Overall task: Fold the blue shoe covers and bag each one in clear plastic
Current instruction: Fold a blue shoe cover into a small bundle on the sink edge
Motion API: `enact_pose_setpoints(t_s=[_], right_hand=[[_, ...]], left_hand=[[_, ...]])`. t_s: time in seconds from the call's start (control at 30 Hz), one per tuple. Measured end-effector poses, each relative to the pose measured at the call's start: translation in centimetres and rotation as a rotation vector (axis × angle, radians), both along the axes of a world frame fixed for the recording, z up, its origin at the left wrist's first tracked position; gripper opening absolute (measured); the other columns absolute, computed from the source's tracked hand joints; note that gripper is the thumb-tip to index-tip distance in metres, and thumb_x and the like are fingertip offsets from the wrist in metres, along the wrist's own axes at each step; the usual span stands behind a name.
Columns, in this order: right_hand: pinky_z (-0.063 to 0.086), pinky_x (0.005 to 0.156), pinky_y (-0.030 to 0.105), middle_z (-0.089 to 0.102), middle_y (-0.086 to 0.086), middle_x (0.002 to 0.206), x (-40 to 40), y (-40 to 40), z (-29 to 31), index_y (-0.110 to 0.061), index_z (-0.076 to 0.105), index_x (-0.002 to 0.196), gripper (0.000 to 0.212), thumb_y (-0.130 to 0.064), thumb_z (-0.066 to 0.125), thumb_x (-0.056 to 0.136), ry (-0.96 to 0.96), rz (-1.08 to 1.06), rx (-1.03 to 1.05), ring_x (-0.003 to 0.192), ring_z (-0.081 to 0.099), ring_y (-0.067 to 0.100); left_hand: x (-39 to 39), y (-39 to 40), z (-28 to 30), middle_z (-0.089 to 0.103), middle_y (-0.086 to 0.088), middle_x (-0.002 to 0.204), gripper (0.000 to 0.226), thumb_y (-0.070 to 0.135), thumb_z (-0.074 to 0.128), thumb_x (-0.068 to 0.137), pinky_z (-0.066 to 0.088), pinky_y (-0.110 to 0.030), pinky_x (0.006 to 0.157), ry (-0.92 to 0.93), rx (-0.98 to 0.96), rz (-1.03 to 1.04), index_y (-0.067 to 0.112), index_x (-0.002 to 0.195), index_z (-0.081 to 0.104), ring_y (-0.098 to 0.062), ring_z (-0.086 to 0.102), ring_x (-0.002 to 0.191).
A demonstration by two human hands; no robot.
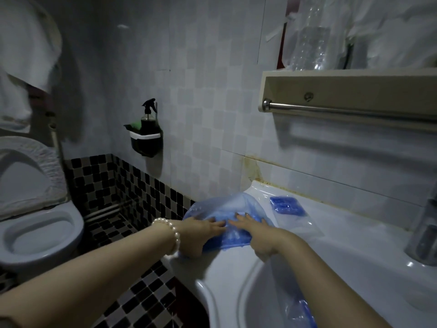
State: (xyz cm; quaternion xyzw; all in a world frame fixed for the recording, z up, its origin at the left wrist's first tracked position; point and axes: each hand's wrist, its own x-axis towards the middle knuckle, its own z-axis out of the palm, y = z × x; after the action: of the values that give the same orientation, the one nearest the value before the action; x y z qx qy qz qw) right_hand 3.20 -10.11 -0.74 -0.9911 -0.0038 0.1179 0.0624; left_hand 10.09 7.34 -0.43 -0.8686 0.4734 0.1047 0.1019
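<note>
Two hands work on a white sink [343, 237] whose rim fills the lower right, its basin below them. Left of it stands a toilet [35, 233] with the seat raised, and above the sink a shelf with a metal towel bar [350, 112] is fixed to the tiled wall. On the sink's left corner lies a blue shoe cover [227, 216], its loose far part billowed up, its long axis running from the near folded end away toward the wall. Left hand [201, 233], wearing a pearl bracelet [170, 233], presses it flat with straight fingers; right hand [257, 235] does the same just beside it, fingers extended. Farther back on the rim lies a folded cover in clear plastic [286, 205]. More blue plastic [300, 311] shows in the basin.
</note>
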Motion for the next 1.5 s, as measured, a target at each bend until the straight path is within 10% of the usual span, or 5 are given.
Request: enact_pose_setpoints(t_s=[0.4, 0.77, 1.03, 1.2, 1.5], right_hand=[[0.046, 0.098, 0.029, 0.049, -0.010, 0.139, -3.7, -1.8, 3.6, -0.032, 0.054, 0.130, 0.064, 0.002, 0.050, 0.077, -0.226, -0.033, 0.177, 0.117, 0.054, 0.015], [0.036, 0.075, 0.014, 0.069, 0.012, 0.098, -1.4, 2.6, 3.0, -0.002, 0.073, 0.096, 0.028, 0.006, 0.049, 0.082, -1.017, -0.223, 0.547, 0.092, 0.062, 0.023], [0.051, 0.064, 0.020, 0.069, 0.008, 0.082, 2.4, 2.1, -1.7, -0.008, 0.073, 0.076, 0.021, -0.006, 0.053, 0.073, -1.051, -0.117, 0.270, 0.074, 0.067, 0.023], [0.018, 0.115, 0.043, 0.032, 0.008, 0.152, 3.3, 1.0, -3.6, -0.017, 0.042, 0.140, 0.045, -0.019, 0.042, 0.095, -0.694, -0.051, -0.032, 0.140, 0.029, 0.027], [-0.007, 0.115, 0.052, -0.010, -0.001, 0.159, 3.9, -0.5, -4.1, -0.034, -0.003, 0.150, 0.054, -0.048, 0.012, 0.100, -0.260, -0.147, -0.148, 0.145, -0.013, 0.025]], left_hand=[[-3.9, 2.2, 0.9, 0.047, 0.004, 0.133, 0.048, 0.020, 0.065, 0.080, 0.025, -0.006, 0.097, -0.101, -0.505, -0.099, 0.019, 0.128, 0.058, -0.010, 0.044, 0.120], [-5.5, -1.7, 3.1, 0.062, -0.001, 0.113, 0.036, 0.003, 0.045, 0.084, 0.047, -0.031, 0.086, -0.332, -0.712, 0.187, 0.014, 0.112, 0.065, -0.020, 0.057, 0.101], [-2.9, -3.8, -2.3, 0.063, -0.005, 0.076, 0.011, 0.003, 0.067, 0.064, 0.039, -0.024, 0.063, -0.523, -0.785, 0.042, 0.012, 0.070, 0.065, -0.019, 0.059, 0.068], [-1.5, -2.9, -4.5, 0.065, -0.005, 0.106, 0.022, 0.018, 0.050, 0.084, 0.045, -0.041, 0.097, -0.514, -0.837, -0.101, 0.011, 0.097, 0.067, -0.024, 0.058, 0.104], [-1.0, -1.7, -4.5, -0.009, 0.006, 0.158, 0.077, 0.069, 0.004, 0.089, -0.013, -0.042, 0.115, -0.182, -0.307, 0.169, 0.024, 0.150, -0.007, -0.011, -0.011, 0.145]])
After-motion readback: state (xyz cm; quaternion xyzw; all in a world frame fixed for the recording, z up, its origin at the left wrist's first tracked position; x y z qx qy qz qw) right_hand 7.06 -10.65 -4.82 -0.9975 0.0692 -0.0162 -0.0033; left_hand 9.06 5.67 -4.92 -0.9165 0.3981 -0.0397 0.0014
